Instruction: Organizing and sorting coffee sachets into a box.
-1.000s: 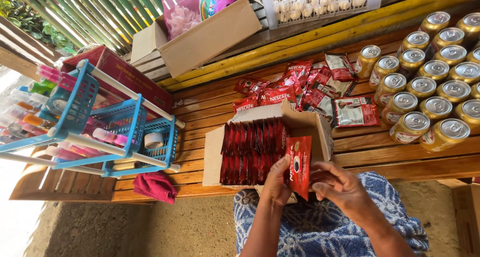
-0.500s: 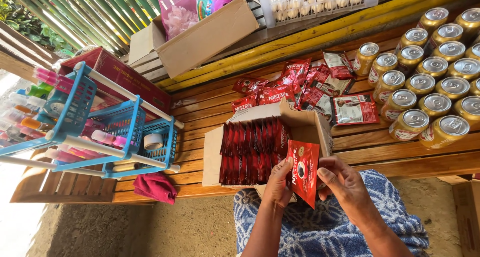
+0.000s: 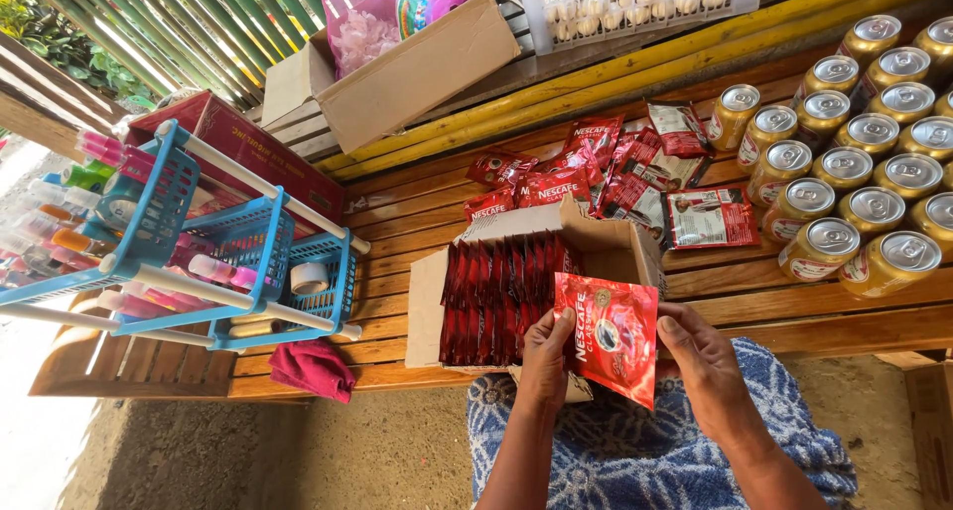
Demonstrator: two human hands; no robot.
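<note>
From the head view, the left hand point(image 3: 545, 359) and the right hand point(image 3: 701, 359) hold one red packet point(image 3: 608, 337) between them — the left grip pinches its left edge with thumb on the face, the right grip pinches its right edge. The packet is tilted, its lower corner pointing toward 5 o'clock, and it hangs just in front of an open cardboard box point(image 3: 427, 302) that sits on the wooden tabletop point(image 3: 397, 222).

Inside the box, more red packets stand on edge in a tight row point(image 3: 501, 297). At 12 o'clock from the box a loose heap of packets point(image 3: 596, 178) lies on the tabletop. At 2 o'clock stands a block of gold cans point(image 3: 854, 163), upright and touching one another.

At 9 o'clock from the box is a blue rack point(image 3: 223, 262) holding small bottles and tubes, with a pink cloth point(image 3: 313, 369) just below it. At 11 o'clock — farther back — sits a bigger carton point(image 3: 417, 73), open. Below the hands lies a blue patterned cloth point(image 3: 635, 450).
</note>
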